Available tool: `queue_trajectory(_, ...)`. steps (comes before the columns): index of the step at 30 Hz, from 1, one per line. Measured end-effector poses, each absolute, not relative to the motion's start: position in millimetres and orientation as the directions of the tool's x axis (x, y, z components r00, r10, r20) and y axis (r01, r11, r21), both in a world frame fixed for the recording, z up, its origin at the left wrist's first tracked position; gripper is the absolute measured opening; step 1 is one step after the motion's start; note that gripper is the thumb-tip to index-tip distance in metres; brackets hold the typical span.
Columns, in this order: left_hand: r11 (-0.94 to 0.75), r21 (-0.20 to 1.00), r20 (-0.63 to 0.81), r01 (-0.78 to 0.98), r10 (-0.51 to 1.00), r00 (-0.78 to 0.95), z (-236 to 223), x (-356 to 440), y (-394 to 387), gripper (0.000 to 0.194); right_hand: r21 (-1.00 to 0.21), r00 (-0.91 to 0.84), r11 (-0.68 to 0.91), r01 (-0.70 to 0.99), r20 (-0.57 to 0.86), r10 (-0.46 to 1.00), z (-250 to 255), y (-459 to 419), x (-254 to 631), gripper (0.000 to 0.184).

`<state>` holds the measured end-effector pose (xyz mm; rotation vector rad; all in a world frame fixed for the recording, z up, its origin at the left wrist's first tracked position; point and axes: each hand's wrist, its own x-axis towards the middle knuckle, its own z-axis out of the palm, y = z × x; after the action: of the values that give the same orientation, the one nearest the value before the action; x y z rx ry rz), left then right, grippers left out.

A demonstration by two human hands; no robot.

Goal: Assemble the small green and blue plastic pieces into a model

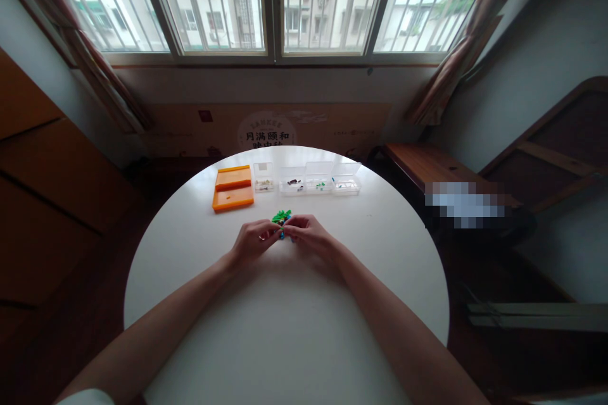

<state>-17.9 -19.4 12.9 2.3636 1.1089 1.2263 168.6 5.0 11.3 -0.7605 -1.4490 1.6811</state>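
Above the middle of the round white table (285,316), my two hands meet at a small green and blue building-block model (282,215). Its green, leaf-like top sticks up beyond my fingers, while blue bits show lower down. My left hand (256,237) pinches it from the left with thumb and forefinger. From the right, my right hand (310,231) does the same, the fingertips of both hands almost touching. The fingers cover much of the model's lower part, so its exact shape there is hidden.
Behind my hands stands an open orange case (233,197) with a small piece inside. To its right are clear lidded boxes holding pale parts (264,185), dark parts (293,183), green parts (320,186) and a few small bits (346,186). A wooden bench (427,161) stands at right.
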Motion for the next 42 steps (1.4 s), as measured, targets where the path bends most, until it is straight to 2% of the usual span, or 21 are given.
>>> queue_trajectory(42,-0.655,0.548,0.560,0.520,0.749,0.353,14.7,-17.5,-20.5,0.015,-0.986,-0.512,-0.060,-0.154,0.028,0.859,13.1,4.0,168.7,0.034)
